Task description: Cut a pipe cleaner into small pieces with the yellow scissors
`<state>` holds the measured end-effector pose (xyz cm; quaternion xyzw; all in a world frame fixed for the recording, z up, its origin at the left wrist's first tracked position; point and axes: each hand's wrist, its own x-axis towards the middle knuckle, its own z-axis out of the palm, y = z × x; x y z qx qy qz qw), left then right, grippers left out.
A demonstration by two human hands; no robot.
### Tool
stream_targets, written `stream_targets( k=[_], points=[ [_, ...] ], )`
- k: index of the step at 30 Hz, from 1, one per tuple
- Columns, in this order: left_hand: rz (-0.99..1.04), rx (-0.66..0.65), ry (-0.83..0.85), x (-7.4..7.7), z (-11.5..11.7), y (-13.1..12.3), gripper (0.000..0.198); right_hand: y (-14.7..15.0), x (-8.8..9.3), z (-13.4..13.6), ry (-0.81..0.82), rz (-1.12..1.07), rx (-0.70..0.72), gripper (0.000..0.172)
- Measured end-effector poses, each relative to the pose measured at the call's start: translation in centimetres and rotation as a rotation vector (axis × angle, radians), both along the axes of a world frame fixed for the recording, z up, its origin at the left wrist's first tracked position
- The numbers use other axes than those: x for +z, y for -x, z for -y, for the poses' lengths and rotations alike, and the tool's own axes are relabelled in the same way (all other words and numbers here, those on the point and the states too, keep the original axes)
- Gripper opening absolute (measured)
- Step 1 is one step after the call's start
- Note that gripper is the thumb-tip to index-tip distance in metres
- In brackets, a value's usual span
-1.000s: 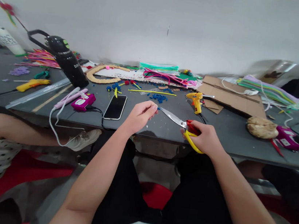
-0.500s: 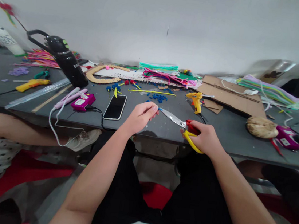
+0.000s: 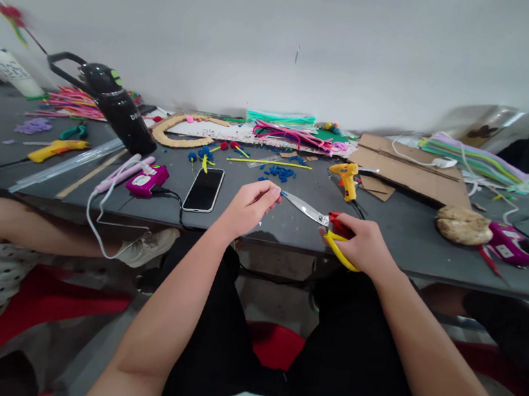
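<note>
My right hand [image 3: 366, 242] grips a pair of scissors [image 3: 309, 210] by its red and yellow handles, the blades pointing left and looking closed or nearly so. At the blade tips my left hand [image 3: 252, 204] pinches a small blue piece [image 3: 284, 193], seemingly a bit of pipe cleaner; most of it is hidden by the fingers. Just beyond the hands lies a loose heap of short blue pieces [image 3: 279, 173]. A yellow pipe cleaner [image 3: 269, 163] stretches across the table behind that heap.
A phone [image 3: 204, 190] lies left of my hands, near a purple device [image 3: 147, 180] with a cable. A yellow glue gun [image 3: 348, 180] and cardboard [image 3: 409, 168] are on the right. A black bottle [image 3: 117, 110] stands back left. A person's leg [image 3: 36, 226] shows at far left.
Almost nothing differs. Both hands and the scissors keep nearly the same place, with the blade tips still at the left fingertips.
</note>
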<state>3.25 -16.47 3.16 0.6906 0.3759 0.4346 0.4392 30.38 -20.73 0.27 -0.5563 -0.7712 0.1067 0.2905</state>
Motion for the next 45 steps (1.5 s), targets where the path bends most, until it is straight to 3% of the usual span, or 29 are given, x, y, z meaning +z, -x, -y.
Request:
stream_targets(
  k=[45],
  points=[
    [0.023, -0.016, 0.012, 0.04, -0.01, -0.11, 0.033, -0.03, -0.31, -0.01, -0.005, -0.007, 0.015, 0.031]
  ],
)
